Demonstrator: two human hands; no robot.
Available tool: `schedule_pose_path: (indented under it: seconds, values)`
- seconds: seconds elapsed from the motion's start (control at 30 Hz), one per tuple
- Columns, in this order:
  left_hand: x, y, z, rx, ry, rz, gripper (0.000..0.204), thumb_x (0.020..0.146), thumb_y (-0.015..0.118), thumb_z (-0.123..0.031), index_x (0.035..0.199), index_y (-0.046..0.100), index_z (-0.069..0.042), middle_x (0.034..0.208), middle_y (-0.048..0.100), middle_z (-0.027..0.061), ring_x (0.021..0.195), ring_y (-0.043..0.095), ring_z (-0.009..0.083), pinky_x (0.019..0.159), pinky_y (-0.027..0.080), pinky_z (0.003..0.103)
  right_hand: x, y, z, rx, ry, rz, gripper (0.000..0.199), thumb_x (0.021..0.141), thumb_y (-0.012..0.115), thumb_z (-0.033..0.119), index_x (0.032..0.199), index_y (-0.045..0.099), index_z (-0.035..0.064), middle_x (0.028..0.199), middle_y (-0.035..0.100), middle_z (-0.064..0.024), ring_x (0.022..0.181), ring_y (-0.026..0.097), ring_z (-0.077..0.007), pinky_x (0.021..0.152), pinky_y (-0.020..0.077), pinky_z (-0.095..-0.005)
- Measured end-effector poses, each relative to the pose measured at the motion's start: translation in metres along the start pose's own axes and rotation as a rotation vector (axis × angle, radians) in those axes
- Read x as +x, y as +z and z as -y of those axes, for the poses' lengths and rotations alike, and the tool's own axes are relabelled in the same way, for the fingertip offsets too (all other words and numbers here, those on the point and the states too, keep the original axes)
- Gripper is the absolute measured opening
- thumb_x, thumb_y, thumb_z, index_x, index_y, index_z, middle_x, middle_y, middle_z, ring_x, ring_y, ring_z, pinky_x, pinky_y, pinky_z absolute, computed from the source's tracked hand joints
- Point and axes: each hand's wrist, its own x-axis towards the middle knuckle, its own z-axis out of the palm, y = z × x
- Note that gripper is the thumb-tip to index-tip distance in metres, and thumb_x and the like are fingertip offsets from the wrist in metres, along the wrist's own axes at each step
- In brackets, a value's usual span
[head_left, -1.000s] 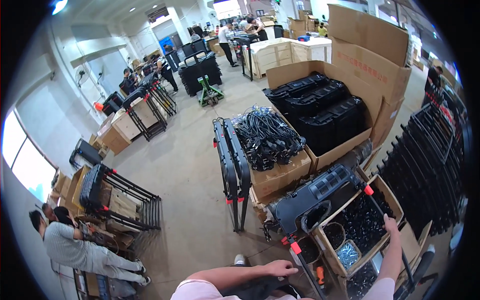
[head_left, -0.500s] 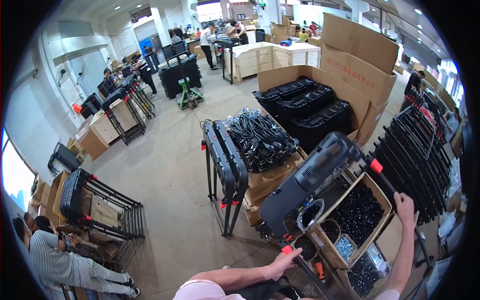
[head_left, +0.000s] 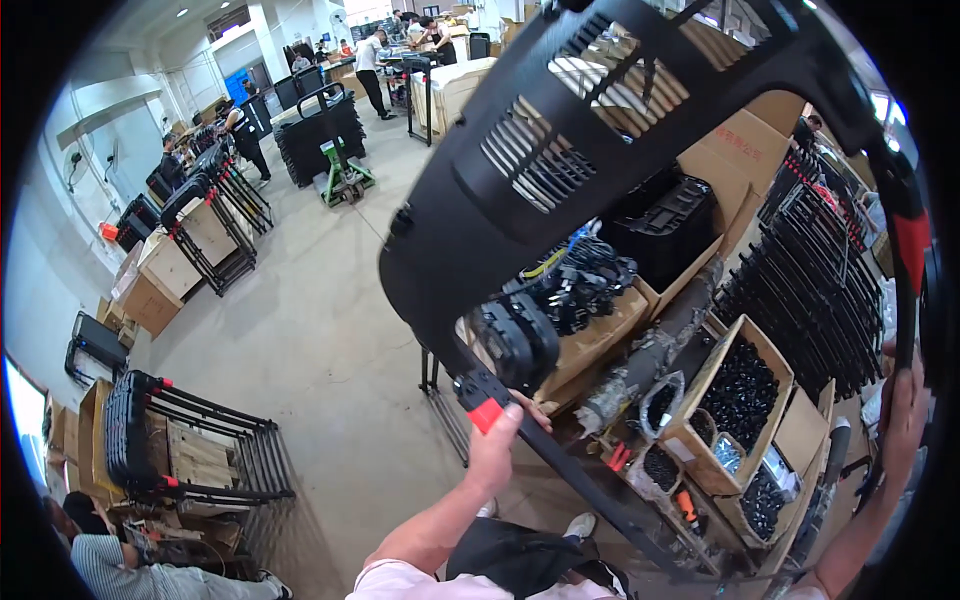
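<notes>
Both my hands hold up a large black plastic housing with slotted vents, tubular legs and red clips. My left hand is closed round the near leg, just below its red clip. At the right rim my right hand grips the other leg, below a second red clip; some of its fingers are hidden. The housing is tilted and raised in front of me. Its near leg runs down past the workbench, which holds a wooden box of small black parts and an orange-handled tool.
Behind the housing are a heap of black cables and a large cardboard box with black plastic shells. Black tubular frames are stacked to the right. Similar legged units stand at left near a person in a striped shirt. A green pallet jack is farther off.
The housing has risen off the bench area and come closer to me. My left hand has moved up and left with it; my right hand has shifted to the right rim.
</notes>
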Motion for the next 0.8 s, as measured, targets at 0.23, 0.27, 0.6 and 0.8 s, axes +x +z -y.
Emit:
schedule_pose_path:
  seconds: [0.23, 0.27, 0.6, 0.8]
  values:
    - [0.058, -0.143, -0.105, 0.421, 0.148, -0.087, 0.028, 0.101, 0.062, -0.024, 0.117, 0.061, -0.001, 0.094, 0.075, 0.0156, 0.088, 0.075, 0.0265, 0.081, 0.060, 0.041, -0.015, -0.159, 0.077, -3.055, -0.451, -0.237, 0.041, 0.105, 0.056, 0.034, 0.130, 0.055, 0.0014, 0.078, 0.055, -0.0005, 0.065, 0.052, -0.0087, 0.062, 0.0431, -0.0256]
    - [0.065, -0.159, -0.115, 0.518, 0.160, -0.095, 0.026, 0.101, 0.063, -0.022, 0.117, 0.062, -0.001, 0.094, 0.075, 0.0145, 0.089, 0.075, 0.0251, 0.079, 0.060, 0.039, -0.020, -0.171, 0.096, -3.773, -0.444, -0.355, 0.033, 0.105, 0.057, 0.025, 0.128, 0.054, 0.0008, 0.080, 0.057, -0.0023, 0.068, 0.055, -0.0101, 0.065, 0.0464, -0.0263]
    - [0.159, -0.287, -0.167, 1.011, -0.043, -0.233, 0.021, 0.091, 0.079, -0.014, 0.107, 0.078, -0.002, 0.095, 0.075, 0.0008, 0.087, 0.065, 0.0108, 0.081, 0.052, 0.030, -0.057, -0.287, 0.278, -3.750, 0.722, -0.921, 0.031, 0.091, 0.077, 0.015, 0.121, 0.072, 0.0090, 0.118, 0.074, -0.0096, 0.112, 0.070, -0.0237, 0.099, 0.0547, -0.0401]
    - [0.243, -0.377, -0.120, 0.918, -0.171, -0.158, 0.023, 0.081, 0.080, -0.001, 0.103, 0.079, -0.005, 0.097, 0.078, 0.0027, 0.090, 0.068, 0.0151, 0.089, 0.053, 0.034, -0.150, -0.280, 0.467, -3.284, 0.902, -1.552, 0.046, 0.097, 0.075, 0.027, 0.141, 0.067, 0.0153, 0.139, 0.069, -0.0134, 0.130, 0.064, -0.0260, 0.114, 0.0488, -0.0438]
